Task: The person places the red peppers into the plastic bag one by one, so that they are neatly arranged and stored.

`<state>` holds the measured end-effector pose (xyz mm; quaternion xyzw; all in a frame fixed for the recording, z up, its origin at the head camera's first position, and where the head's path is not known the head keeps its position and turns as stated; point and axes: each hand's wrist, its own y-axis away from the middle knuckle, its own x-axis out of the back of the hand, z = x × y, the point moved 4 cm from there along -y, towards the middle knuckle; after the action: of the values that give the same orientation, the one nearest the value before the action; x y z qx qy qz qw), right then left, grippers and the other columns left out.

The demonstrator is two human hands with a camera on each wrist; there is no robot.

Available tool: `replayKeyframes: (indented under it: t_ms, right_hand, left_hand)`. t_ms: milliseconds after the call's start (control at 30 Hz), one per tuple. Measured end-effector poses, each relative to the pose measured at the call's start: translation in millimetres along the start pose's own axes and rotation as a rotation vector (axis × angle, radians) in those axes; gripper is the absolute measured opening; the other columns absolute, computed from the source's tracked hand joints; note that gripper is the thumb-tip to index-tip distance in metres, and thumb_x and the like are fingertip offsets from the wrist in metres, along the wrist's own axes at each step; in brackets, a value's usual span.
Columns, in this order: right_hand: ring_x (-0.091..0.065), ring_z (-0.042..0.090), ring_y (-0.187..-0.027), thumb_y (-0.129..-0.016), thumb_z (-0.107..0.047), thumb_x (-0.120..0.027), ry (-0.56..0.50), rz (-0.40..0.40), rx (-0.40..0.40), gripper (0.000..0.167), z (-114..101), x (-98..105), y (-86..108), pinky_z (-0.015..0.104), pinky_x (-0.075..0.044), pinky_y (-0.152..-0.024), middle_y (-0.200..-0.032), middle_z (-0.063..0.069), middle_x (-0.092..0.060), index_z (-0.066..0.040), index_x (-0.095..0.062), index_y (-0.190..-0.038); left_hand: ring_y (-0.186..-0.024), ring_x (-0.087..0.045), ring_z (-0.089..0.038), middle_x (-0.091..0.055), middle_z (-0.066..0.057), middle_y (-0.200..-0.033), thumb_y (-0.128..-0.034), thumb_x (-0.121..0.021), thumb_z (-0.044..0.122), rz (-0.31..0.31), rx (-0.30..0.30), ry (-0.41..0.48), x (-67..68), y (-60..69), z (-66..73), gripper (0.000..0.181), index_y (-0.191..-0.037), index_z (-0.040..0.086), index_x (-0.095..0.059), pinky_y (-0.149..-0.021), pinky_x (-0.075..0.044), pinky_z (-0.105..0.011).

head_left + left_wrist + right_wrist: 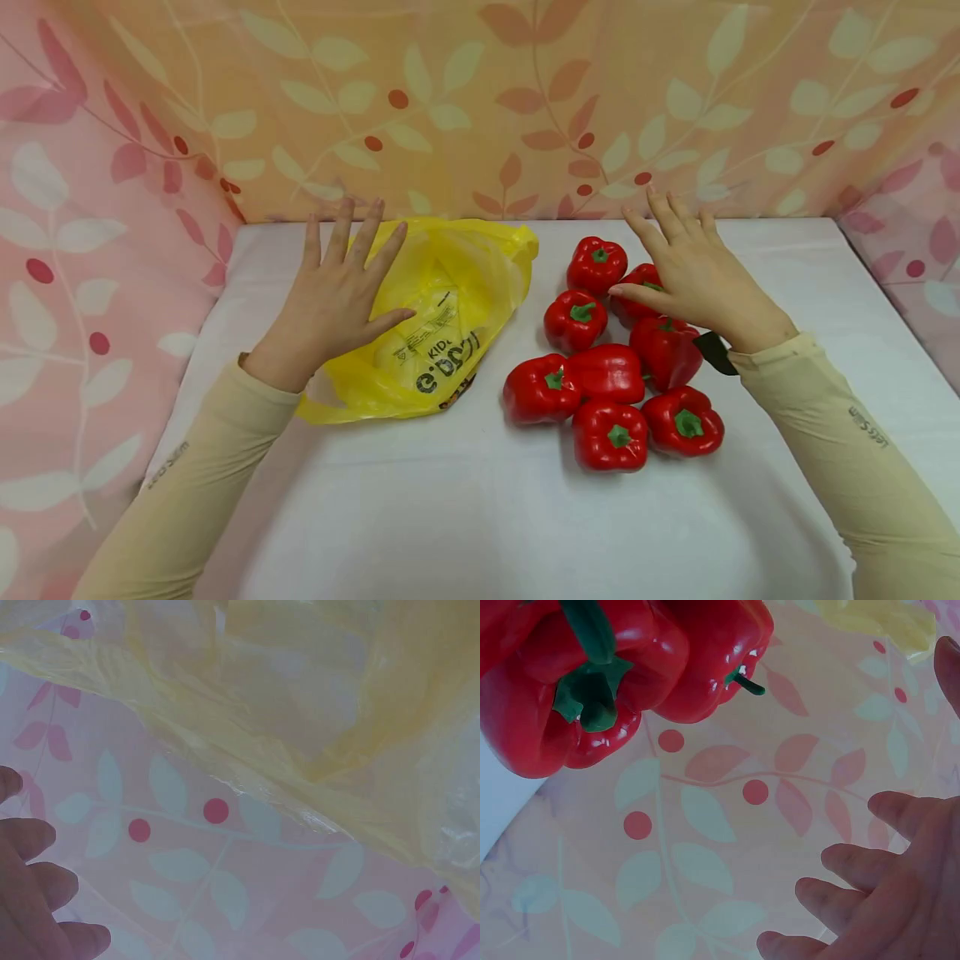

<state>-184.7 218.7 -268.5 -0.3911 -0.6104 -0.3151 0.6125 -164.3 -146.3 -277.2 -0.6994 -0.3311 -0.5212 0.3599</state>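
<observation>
In the head view a yellow plastic bag (pixel 495 275) lies with its mouth spread wide, dark print showing inside. My left hand (pixel 330 292), fingers straight and spread, is over the bag's left side and holds nothing. Several glossy red bell peppers (pixel 610 435) with green stems lie grouped right of the bag. Over the upper right of that group my right hand (pixel 693 271) is spread and empty. The right wrist view shows red peppers (pixel 660 652) at upper left and my right hand's fingers (pixel 847 900). In the left wrist view the bag (pixel 285 690) fills the top.
A white cloth (pixel 420 517) covers the table. Behind it hangs an orange curtain (pixel 465 108) with leaf patterns, and pink patterned cloth (pixel 75 275) stands at the left and right sides. A dark object (pixel 716 353) shows beside the right wrist.
</observation>
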Motion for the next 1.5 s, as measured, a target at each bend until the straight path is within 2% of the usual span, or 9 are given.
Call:
replayKeyframes:
  t_ms: [200, 467, 700, 767, 933, 1033, 1133, 1267, 1500]
  right_hand:
    - [-0.009, 0.044, -0.139, -0.083, -0.038, -0.07, -0.068, 0.034, 0.013, 0.089, -5, 2, 7.5, 0.066, -0.008, -0.107, -0.153, 0.027, -0.009, 0.001, -0.023, -0.147]
    - [-0.017, 0.041, -0.139, -0.08, -0.029, -0.075, -0.188, 0.093, 0.021, 0.092, -15, 16, 29.8, 0.058, -0.022, -0.108, -0.155, 0.018, -0.011, -0.007, -0.02, -0.15]
    - [-0.026, 0.036, -0.137, -0.076, -0.028, -0.079, -0.248, 0.14, 0.029, 0.095, -31, 25, 55.1, 0.065, -0.039, -0.09, -0.155, 0.011, -0.018, -0.012, -0.023, -0.151]
    - [-0.029, 0.034, -0.136, -0.08, -0.038, -0.075, -0.271, 0.183, 0.064, 0.089, -36, 26, 63.4, 0.063, -0.041, -0.09, -0.154, 0.01, -0.023, -0.011, -0.027, -0.149]
    - [-0.038, 0.03, -0.13, -0.087, -0.06, -0.05, -0.352, 0.29, 0.169, 0.082, -51, 21, 86.6, 0.034, -0.031, -0.109, -0.145, 0.013, -0.038, -0.004, -0.035, -0.145]
    - [-0.043, 0.021, -0.125, -0.088, -0.058, -0.051, -0.416, 0.318, 0.22, 0.077, -59, 12, 97.3, 0.016, -0.026, -0.107, -0.136, 0.014, -0.048, -0.001, -0.042, -0.139]
    - [-0.043, 0.014, -0.123, -0.088, -0.056, -0.055, -0.476, 0.296, 0.254, 0.074, -68, 1, 107.1, 0.013, -0.028, -0.104, -0.13, 0.013, -0.051, 0.001, -0.047, -0.134]
    - [-0.045, 0.014, -0.117, -0.085, -0.054, -0.06, -0.514, 0.22, 0.285, 0.073, -77, -13, 112.4, 0.012, -0.029, -0.102, -0.127, 0.011, -0.053, 0.001, -0.048, -0.133]
    - [-0.051, 0.014, -0.106, -0.075, -0.048, -0.075, -0.492, 0.102, 0.26, 0.075, -80, -27, 116.6, 0.006, -0.032, -0.094, -0.12, 0.002, -0.056, -0.007, -0.051, -0.132]
  left_hand:
    - [-0.14, 0.017, -0.036, 0.009, -0.018, -0.156, -0.0864, -0.061, 0.049, -0.003, 0.075, 0.062, 6.7, 17.2, -6.4, 0.093, -0.151, 0.006, -0.011, -0.109, 0.002, -0.063]
    - [-0.14, 0.0, -0.043, -0.003, -0.024, -0.154, -0.0805, -0.07, 0.029, 0.175, 0.206, 0.19, 17.7, 74.3, -24.2, 0.089, -0.147, -0.003, -0.019, -0.108, -0.006, -0.065]
    - [-0.137, -0.01, -0.05, -0.012, -0.031, -0.151, -0.0908, -0.022, 0.069, 0.258, 0.306, 0.273, 1.9, 114.5, -33.0, 0.093, -0.144, -0.008, -0.023, -0.103, -0.013, -0.07]
    - [-0.136, -0.012, -0.05, -0.013, -0.031, -0.15, -0.0908, -0.022, 0.068, 0.278, 0.317, 0.293, -5.4, 120.5, -33.7, 0.093, -0.143, -0.009, -0.025, -0.102, -0.015, -0.07]
    - [-0.136, -0.018, -0.047, -0.016, -0.026, -0.152, -0.0927, -0.053, 0.042, 0.331, 0.371, 0.419, -24.4, 133.8, -35.1, 0.075, -0.143, -0.008, -0.028, -0.103, -0.021, -0.066]
    - [-0.137, -0.022, -0.04, -0.021, -0.022, -0.152, -0.0906, -0.06, 0.026, 0.408, 0.429, 0.552, -34.3, 147.6, -35.7, 0.068, -0.142, -0.007, -0.031, -0.107, -0.023, -0.058]
    - [-0.136, -0.029, -0.031, -0.03, -0.017, -0.15, -0.0921, -0.06, 0.018, 0.504, 0.473, 0.667, -44.3, 161.4, -34.3, 0.059, -0.141, -0.005, -0.035, -0.11, -0.029, -0.04]
    - [-0.132, -0.038, -0.021, -0.04, -0.012, -0.144, -0.0903, -0.061, 0.007, 0.587, 0.535, 0.696, -51.8, 174.6, -31.3, 0.052, -0.138, -0.003, -0.041, -0.103, -0.031, -0.016]
    - [-0.123, -0.047, -0.027, -0.05, -0.017, -0.135, -0.086, -0.061, -0.005, 0.609, 0.586, 0.719, -53.9, 173.9, -24.8, 0.05, -0.134, -0.005, -0.046, -0.097, -0.035, -0.011]
